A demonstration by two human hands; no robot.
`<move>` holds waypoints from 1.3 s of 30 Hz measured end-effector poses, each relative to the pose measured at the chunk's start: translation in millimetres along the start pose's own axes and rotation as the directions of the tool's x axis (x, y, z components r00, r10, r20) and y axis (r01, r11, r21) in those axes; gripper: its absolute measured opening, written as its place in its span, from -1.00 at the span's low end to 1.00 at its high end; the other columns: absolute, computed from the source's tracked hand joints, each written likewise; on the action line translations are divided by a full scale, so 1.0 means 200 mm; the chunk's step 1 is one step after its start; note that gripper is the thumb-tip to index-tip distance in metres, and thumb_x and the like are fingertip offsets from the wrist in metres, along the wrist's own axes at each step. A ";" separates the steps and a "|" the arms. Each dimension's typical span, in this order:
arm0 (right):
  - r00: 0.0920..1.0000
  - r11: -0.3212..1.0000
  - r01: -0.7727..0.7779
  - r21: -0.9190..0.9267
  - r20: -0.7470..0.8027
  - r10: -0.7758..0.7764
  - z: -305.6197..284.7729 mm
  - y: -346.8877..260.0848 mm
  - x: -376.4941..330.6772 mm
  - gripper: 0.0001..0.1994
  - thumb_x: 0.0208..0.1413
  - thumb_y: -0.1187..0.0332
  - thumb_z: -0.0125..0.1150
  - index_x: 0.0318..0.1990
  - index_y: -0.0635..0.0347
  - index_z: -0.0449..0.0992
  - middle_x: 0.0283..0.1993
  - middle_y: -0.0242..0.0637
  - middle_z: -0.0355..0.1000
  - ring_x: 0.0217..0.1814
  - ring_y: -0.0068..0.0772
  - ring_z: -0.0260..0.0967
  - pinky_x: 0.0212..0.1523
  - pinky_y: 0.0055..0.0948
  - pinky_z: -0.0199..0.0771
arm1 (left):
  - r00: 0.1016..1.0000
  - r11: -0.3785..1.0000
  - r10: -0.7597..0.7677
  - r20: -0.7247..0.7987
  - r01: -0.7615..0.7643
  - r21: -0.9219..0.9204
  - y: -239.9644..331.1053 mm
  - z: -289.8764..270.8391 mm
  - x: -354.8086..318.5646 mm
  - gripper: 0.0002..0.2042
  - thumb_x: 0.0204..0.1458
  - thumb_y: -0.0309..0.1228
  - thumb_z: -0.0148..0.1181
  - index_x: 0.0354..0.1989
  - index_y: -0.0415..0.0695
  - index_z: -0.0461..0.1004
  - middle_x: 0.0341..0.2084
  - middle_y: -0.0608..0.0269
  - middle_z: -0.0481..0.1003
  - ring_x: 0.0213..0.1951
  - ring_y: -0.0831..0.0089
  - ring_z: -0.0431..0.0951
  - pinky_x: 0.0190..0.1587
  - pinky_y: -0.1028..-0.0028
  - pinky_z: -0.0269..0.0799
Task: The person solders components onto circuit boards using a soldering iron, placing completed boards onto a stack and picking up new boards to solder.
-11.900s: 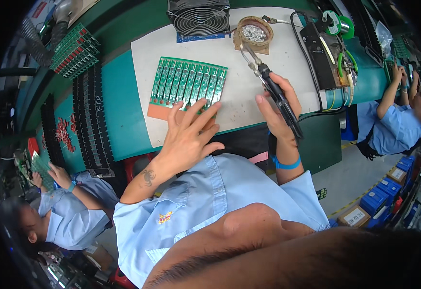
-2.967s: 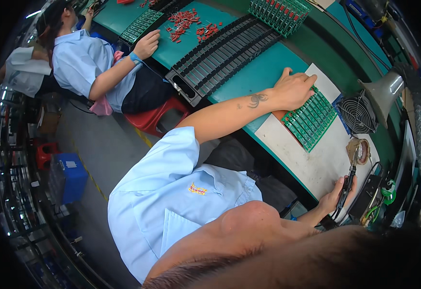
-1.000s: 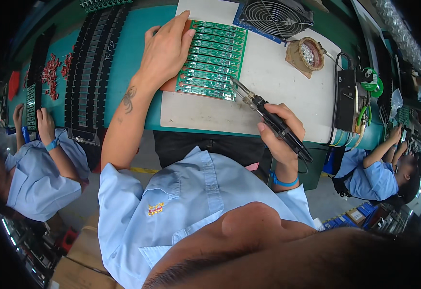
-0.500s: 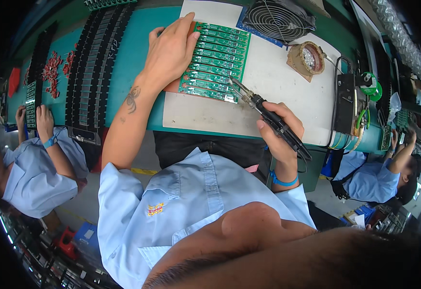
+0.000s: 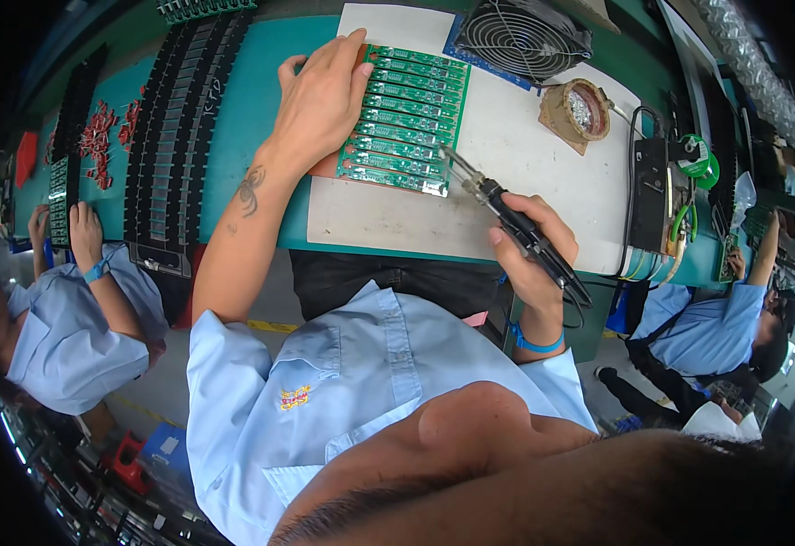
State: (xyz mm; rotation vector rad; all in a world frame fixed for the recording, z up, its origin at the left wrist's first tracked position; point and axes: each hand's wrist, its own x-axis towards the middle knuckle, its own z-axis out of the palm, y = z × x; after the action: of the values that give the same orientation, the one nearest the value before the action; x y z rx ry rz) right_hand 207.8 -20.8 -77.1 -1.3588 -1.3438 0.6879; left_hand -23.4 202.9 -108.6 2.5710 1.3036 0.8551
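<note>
A panel of narrow green circuit boards (image 5: 404, 118) lies on a reddish-brown backing (image 5: 326, 166). Across its left edge rests my left hand (image 5: 320, 98), fingers stretched out and apart, the thumb tip at the upper left part of the boards. My right hand (image 5: 536, 246) is wrapped round a black soldering iron (image 5: 517, 224) with a thin metal guide alongside its tip. The tip points up and left at the right end of the lower boards; whether it touches them I cannot tell.
A white sheet (image 5: 543, 196) lies beneath the panel. Behind stand a fan (image 5: 526, 38) and a round tip-cleaning pot (image 5: 576, 111). A black box (image 5: 649, 196) and green solder spool (image 5: 699, 162) are at right, black racks (image 5: 172, 136) at left. Co-workers sit on both sides.
The soldering iron in my right hand has shifted slightly to the right, its tip a little further along the boards. My left hand stays put. The co-worker at right has moved an arm.
</note>
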 end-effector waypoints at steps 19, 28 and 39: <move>1.000 1.000 -0.025 0.016 -0.011 0.025 0.02 0.04 0.05 -0.58 -0.09 0.61 0.45 0.02 0.37 0.64 -0.22 -0.14 0.61 -0.33 -0.39 0.41 -0.27 -0.49 0.41 | 0.998 0.999 -0.047 0.050 0.047 0.011 0.02 -0.01 0.00 -0.60 0.43 -0.32 0.06 0.37 -0.14 0.39 0.24 0.16 0.57 0.28 0.23 0.53 0.35 0.04 0.17; 1.000 1.000 -0.020 -0.007 0.022 0.020 0.00 0.04 0.06 -0.59 -0.05 0.60 0.43 0.03 0.39 0.62 -0.23 -0.17 0.58 -0.31 -0.42 0.43 -0.25 -0.53 0.37 | 0.998 0.999 -0.052 0.046 0.052 0.002 0.02 0.00 0.00 -0.60 0.43 -0.32 0.05 0.38 -0.13 0.38 0.25 0.17 0.56 0.28 0.24 0.52 0.35 0.04 0.17; 0.999 1.000 -0.020 -0.018 -0.035 0.019 -0.01 0.03 0.06 -0.57 -0.10 0.60 0.46 0.02 0.37 0.64 -0.24 -0.16 0.61 -0.33 -0.39 0.42 -0.25 -0.51 0.40 | 1.000 1.000 -0.015 -0.003 0.015 -0.014 0.02 0.00 0.00 -0.62 0.39 -0.36 0.09 0.31 -0.22 0.42 0.16 0.03 0.59 0.24 0.17 0.54 0.26 0.05 0.21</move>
State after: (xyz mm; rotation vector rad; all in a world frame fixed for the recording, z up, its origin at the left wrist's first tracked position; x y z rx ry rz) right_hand 214.7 -9.4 -78.1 -1.3946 -1.3142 0.6638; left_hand -20.7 200.9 -107.2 2.5469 1.3119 0.8631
